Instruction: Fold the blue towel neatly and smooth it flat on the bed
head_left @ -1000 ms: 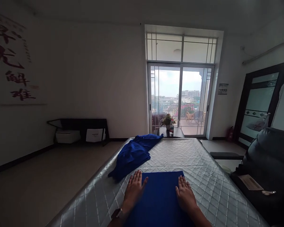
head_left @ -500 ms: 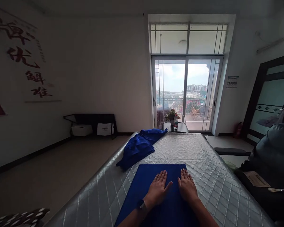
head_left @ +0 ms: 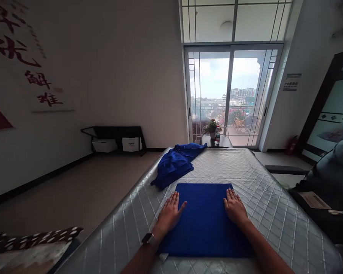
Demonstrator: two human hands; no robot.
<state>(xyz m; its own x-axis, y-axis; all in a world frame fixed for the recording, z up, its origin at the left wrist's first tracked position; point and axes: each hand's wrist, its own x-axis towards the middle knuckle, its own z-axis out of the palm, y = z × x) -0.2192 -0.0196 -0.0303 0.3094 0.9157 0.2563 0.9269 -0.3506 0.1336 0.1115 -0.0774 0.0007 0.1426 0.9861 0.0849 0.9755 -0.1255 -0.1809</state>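
A flat blue rectangular piece (head_left: 207,220), which looks like cloth or a cloth-covered board, lies on the silver quilted cover (head_left: 274,205). My left hand (head_left: 169,213), with a watch on the wrist, rests flat along its left edge, thumb apart from the fingers. On the far right part of the piece lies my right hand (head_left: 234,206), palm down with fingers stretched out. A small pale tab (head_left: 164,257) shows under the near left corner. Beyond the left hand, a crumpled blue garment (head_left: 175,163) lies at the cover's far left edge.
A small dark table (head_left: 224,142) with a potted plant (head_left: 212,127) and a bottle (head_left: 217,136) stands past the far edge. To the right is a dark chair (head_left: 338,171) with a card (head_left: 314,199). A spotted cushion (head_left: 31,243) is at the near left.
My left hand has slid left from the middle of the blue piece to its left edge. The right hand stays near the right edge. The view has tilted down, showing the near edge.
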